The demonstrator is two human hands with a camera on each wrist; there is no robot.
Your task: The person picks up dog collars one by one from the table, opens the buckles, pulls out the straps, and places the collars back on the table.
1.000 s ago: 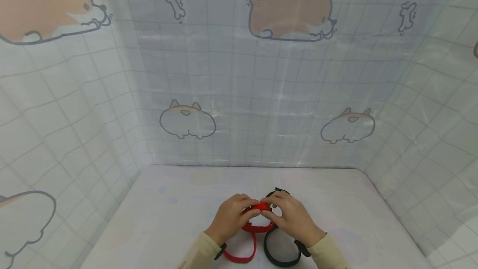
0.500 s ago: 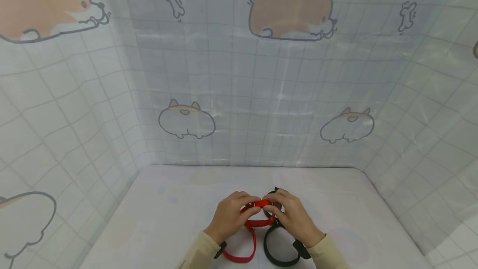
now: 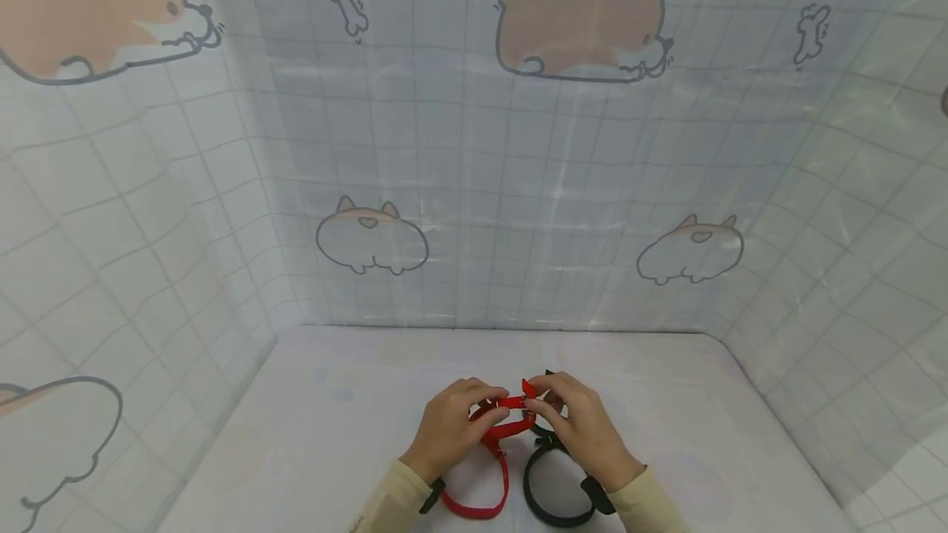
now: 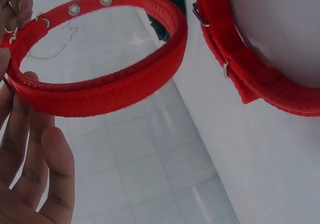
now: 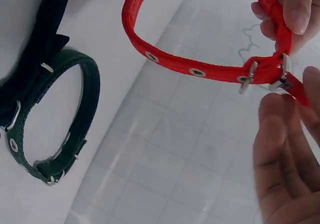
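Both hands hold a red pet collar (image 3: 509,429) with metal eyelets and a metal buckle, raised above the table and looped. My left hand (image 3: 455,426) pinches the band on its left side. At the strap end by the buckle (image 5: 282,76), my right hand (image 3: 585,430) pinches with thumb and fingers. The red strap tip (image 3: 529,387) sticks up past the right fingertips. In the right wrist view the strap passes through the buckle, and a row of eyelets (image 5: 197,72) shows along the band. The left wrist view shows the collar's thicker padded side (image 4: 110,96).
On the white table (image 3: 333,426) below lie a second red collar (image 3: 477,513) at front left and a black collar (image 3: 559,521) at front right. A dark green collar (image 5: 92,83) lies behind the black one, partly behind the right hand. Cartoon-printed sheeting (image 3: 504,286) surrounds the table.
The red strap end, earlier bunched between the fingertips, now stands up beyond the right fingers. The held collar has shifted slightly left and up, and the hands are a little farther apart.
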